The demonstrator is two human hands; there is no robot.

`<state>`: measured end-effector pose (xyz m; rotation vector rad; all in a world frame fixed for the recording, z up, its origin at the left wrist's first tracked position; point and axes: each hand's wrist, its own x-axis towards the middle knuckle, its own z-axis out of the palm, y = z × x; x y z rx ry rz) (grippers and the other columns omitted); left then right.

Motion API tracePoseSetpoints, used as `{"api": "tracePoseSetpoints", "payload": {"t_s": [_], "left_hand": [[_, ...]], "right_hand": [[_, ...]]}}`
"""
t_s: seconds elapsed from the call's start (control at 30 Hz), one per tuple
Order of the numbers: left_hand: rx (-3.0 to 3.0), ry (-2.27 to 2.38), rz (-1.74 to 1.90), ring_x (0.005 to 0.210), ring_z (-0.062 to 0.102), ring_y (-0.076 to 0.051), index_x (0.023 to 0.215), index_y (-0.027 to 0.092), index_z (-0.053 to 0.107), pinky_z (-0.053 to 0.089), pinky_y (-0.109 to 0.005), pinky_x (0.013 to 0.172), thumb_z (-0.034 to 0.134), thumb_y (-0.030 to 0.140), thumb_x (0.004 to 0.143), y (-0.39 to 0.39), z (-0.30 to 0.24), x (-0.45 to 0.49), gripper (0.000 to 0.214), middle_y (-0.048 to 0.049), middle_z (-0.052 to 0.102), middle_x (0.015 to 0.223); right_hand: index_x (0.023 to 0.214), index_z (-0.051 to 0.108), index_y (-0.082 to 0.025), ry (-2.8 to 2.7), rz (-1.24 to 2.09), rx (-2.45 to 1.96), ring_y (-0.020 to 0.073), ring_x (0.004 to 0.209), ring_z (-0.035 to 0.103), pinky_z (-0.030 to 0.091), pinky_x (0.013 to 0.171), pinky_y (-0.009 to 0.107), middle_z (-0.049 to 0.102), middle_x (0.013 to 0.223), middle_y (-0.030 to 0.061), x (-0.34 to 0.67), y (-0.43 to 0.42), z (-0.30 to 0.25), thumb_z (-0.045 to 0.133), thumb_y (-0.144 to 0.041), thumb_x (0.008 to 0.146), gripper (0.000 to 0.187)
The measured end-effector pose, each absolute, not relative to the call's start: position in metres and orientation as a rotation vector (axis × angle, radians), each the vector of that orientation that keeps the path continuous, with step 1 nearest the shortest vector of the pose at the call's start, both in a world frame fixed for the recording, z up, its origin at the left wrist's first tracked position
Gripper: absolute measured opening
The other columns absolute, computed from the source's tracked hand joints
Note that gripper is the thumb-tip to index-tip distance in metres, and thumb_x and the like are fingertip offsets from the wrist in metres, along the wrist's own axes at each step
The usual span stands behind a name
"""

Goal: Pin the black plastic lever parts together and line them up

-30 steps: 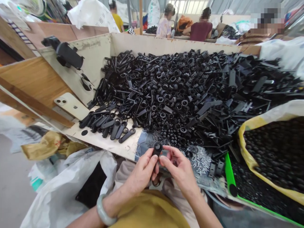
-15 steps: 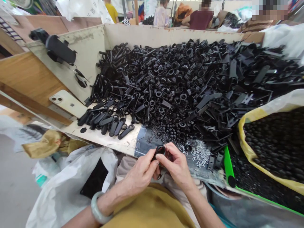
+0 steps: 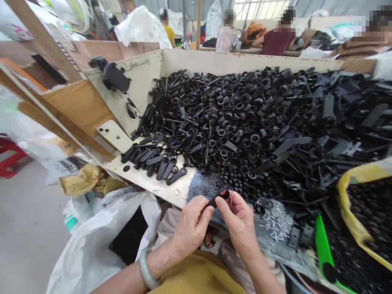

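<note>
Both hands meet at the near edge of a big work tray (image 3: 196, 60). My left hand (image 3: 191, 224) is closed round the flat handle of a black plastic lever part (image 3: 218, 198). My right hand (image 3: 240, 222) pinches the ring end of the same part with thumb and fingertips. A pale green bangle (image 3: 147, 271) circles my left wrist. Just beyond the fingers lie small black round caps (image 3: 228, 177) and a scatter of little silver pins (image 3: 277, 220). A large heap of black plastic rings and levers (image 3: 245, 122) fills the tray. A row of assembled levers (image 3: 153, 161) lies at the front left.
A cream phone (image 3: 114, 135) leans on the tray's left wall, below a black tool (image 3: 114, 76). A yellow-lined sack of black parts (image 3: 366, 204) and a green bin edge (image 3: 321, 249) stand at the right. White plastic bags (image 3: 101, 241) hang at my left. Several people sit beyond the tray.
The camera has swung left, so everything sits further right in view. The part between my hands has turned from ring-face-on to edge-on, and both hands keep their grip.
</note>
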<state>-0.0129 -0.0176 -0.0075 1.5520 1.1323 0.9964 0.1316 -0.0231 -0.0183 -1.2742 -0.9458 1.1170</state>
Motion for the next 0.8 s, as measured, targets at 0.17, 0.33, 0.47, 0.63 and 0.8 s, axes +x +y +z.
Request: {"api": "tracePoseSetpoints", "payload": {"t_s": [0.17,0.33,0.47,0.63,0.8], "left_hand": [[1.549,1.198,1.004,0.071,0.051,-0.019,0.078,0.022,0.068,0.034,-0.032,0.070,0.062,0.027,0.096,-0.010,-0.007,-0.035,0.019,-0.0027,0.061,0.076],[2.029,1.851,1.009,0.110,0.056,-0.034,0.097,0.023,0.078,0.035,-0.046,0.095,0.066,0.028,0.092,0.025,-0.009,-0.084,0.014,-0.0125,0.072,0.112],[2.279,2.135,0.892,0.124,0.051,-0.041,0.134,0.019,0.069,0.036,-0.054,0.100,0.062,0.035,0.095,0.042,-0.019,-0.097,0.043,-0.0212,0.060,0.141],[2.583,1.862,0.765,0.142,0.044,-0.035,0.132,0.037,0.071,0.025,-0.057,0.116,0.057,0.011,0.092,0.047,-0.035,-0.090,0.050,-0.0092,0.056,0.154],[2.560,1.829,0.839,0.144,0.043,-0.035,0.129,0.035,0.073,0.022,-0.059,0.120,0.057,0.013,0.092,0.058,-0.045,-0.092,0.046,-0.0103,0.056,0.153]], "right_hand": [[0.105,0.073,-0.017,-1.122,1.206,-1.259,0.0152,0.064,0.058,0.051,0.059,0.026,0.070,0.082,0.0031,0.124,-0.007,-0.023,0.078,-0.053,0.083,0.042],[0.124,0.072,-0.016,-1.436,0.965,-1.389,0.0129,0.056,0.053,0.047,0.053,0.025,0.069,0.081,0.0017,0.121,0.015,-0.012,0.065,-0.050,0.092,0.047],[0.114,0.076,-0.020,-1.721,0.699,-1.502,0.0148,0.059,0.058,0.046,0.059,0.027,0.071,0.079,0.0008,0.127,0.040,0.003,0.057,-0.043,0.098,0.033],[0.095,0.075,-0.023,-1.826,0.320,-1.894,0.0199,0.075,0.068,0.045,0.067,0.028,0.075,0.082,0.0034,0.128,0.081,0.018,0.060,-0.039,0.097,0.023],[0.075,0.075,-0.023,-1.817,0.322,-2.015,0.0221,0.077,0.070,0.041,0.065,0.028,0.077,0.078,0.0059,0.121,0.109,0.019,0.067,-0.035,0.090,0.021]]}}
